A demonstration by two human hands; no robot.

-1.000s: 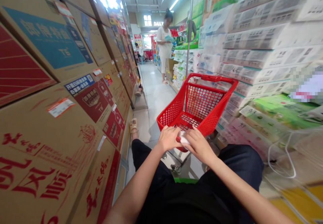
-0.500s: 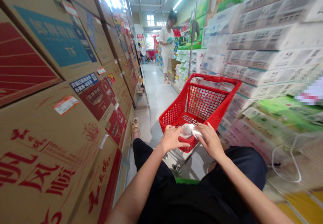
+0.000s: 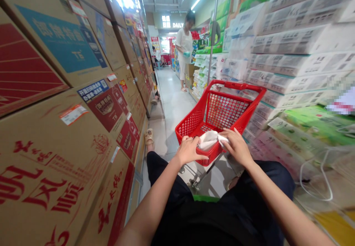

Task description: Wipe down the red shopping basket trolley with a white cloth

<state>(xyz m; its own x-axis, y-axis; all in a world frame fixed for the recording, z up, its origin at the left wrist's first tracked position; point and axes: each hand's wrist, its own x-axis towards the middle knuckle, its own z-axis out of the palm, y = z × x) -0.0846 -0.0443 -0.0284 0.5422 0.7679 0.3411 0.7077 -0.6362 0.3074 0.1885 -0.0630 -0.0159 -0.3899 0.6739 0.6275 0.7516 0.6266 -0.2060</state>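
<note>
A red plastic shopping cart (image 3: 222, 109) with perforated walls stands between my knees. My left hand (image 3: 190, 150) grips the cart's near-left rim, fingers curled over the edge and thumb stretched along the outside. In my right hand (image 3: 237, 148) is one end of a white cloth (image 3: 208, 140), which may be a tissue or wipe. The cloth lies over the near rim, and its left end reaches my left fingers; whether they pinch it is hidden. My right fingers are bent round the bunched end, above the near-right corner of the cart.
Stacked cardboard boxes (image 3: 55, 153) wall off the left side. White packs (image 3: 285, 63) and green packs (image 3: 307, 122) are piled at the right. A glass door with a metal pole (image 3: 212, 46) stands beyond the cart. Farther down the aisle, a person in white (image 3: 184, 46) holds a teal item.
My right hand has moved right with the cloth, drawing it out longer across the rim. My left hand stays in place. The person in white has lowered the teal item.
</note>
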